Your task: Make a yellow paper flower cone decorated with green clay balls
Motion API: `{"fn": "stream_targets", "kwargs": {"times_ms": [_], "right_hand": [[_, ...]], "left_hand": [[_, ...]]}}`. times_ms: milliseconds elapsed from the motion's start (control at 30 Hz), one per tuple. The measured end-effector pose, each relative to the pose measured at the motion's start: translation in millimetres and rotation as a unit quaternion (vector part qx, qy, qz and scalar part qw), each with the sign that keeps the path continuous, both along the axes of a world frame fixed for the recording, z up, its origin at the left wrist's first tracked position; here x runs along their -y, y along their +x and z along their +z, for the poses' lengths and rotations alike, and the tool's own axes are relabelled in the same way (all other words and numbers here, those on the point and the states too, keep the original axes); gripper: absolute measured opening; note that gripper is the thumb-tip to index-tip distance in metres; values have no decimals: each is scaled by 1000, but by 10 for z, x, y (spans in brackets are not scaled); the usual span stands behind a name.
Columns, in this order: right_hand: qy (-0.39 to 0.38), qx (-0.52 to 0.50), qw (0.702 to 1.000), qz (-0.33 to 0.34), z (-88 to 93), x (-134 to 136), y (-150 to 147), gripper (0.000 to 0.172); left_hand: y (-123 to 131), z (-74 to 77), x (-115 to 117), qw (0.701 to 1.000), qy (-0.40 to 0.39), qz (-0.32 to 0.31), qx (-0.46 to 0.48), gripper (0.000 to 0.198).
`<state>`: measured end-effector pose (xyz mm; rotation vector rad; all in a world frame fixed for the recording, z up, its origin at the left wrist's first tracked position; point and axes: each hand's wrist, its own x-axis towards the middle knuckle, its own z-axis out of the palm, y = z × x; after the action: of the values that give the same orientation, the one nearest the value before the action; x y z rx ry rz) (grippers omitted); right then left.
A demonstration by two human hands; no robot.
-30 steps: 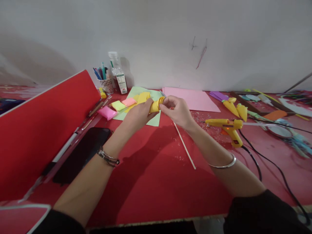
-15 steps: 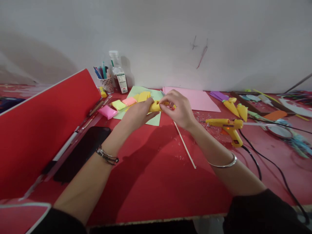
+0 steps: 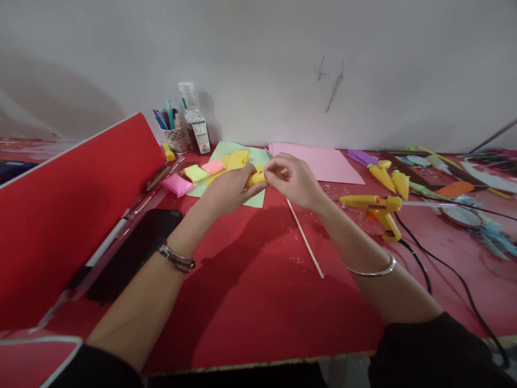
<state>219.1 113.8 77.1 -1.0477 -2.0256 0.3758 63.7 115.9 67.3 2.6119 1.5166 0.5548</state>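
Both my hands meet above the red table (image 3: 258, 302), holding a small rolled piece of yellow paper (image 3: 256, 179). My left hand (image 3: 228, 189) wraps its fingers round the left end of the roll. My right hand (image 3: 294, 181) pinches the right end with curled fingers. Most of the roll is hidden between the fingers. A thin white stick (image 3: 305, 238) lies on the table just below my right hand.
A yellow glue gun (image 3: 375, 209) with a black cord lies right of my hands. Yellow paper cones (image 3: 391, 180), pink paper (image 3: 319, 161), green paper (image 3: 242, 153), coloured clay packets (image 3: 196, 175), a pen cup (image 3: 175, 137) and a bottle (image 3: 194, 121) stand behind. A red board (image 3: 68, 210) leans at left over a black phone (image 3: 141, 248).
My hands have kept turning the yellow roll; more of it is now covered by my fingers. My right hand has lowered slightly and closed in on the roll's end.
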Motion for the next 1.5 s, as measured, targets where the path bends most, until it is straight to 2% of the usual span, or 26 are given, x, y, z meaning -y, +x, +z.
{"fn": "stream_targets", "kwargs": {"times_ms": [133, 267, 467, 733, 900, 1100, 1200, 1333, 1500], "right_hand": [[-35, -9, 999, 37, 27, 1, 35, 11], [-119, -25, 989, 84, 57, -1, 86, 13], [-175, -50, 978, 98, 95, 12, 113, 12], [-114, -8, 993, 33, 60, 41, 47, 15], [-116, -6, 992, 43, 74, 51, 47, 17], [-149, -17, 985, 87, 121, 49, 112, 12], [-144, -16, 986, 79, 121, 49, 112, 13], [-106, 15, 993, 41, 99, 47, 92, 15], [-27, 25, 999, 16, 96, 43, 84, 3]], "left_hand": [[-18, 16, 13, 1000, -12, -18, 22, 35], [-38, 33, 23, 997, -43, -47, 45, 33], [-38, 62, 34, 991, -73, -81, 74, 29], [5, 26, 40, 996, -43, -59, 56, 32], [0, 25, 33, 996, -40, -59, 58, 31], [-15, 60, 48, 993, -57, -71, 79, 28], [-14, 51, 42, 993, -48, -76, 78, 31], [-3, 25, 27, 995, -33, -72, 53, 31], [5, 14, 23, 996, -47, -65, 25, 29]]}}
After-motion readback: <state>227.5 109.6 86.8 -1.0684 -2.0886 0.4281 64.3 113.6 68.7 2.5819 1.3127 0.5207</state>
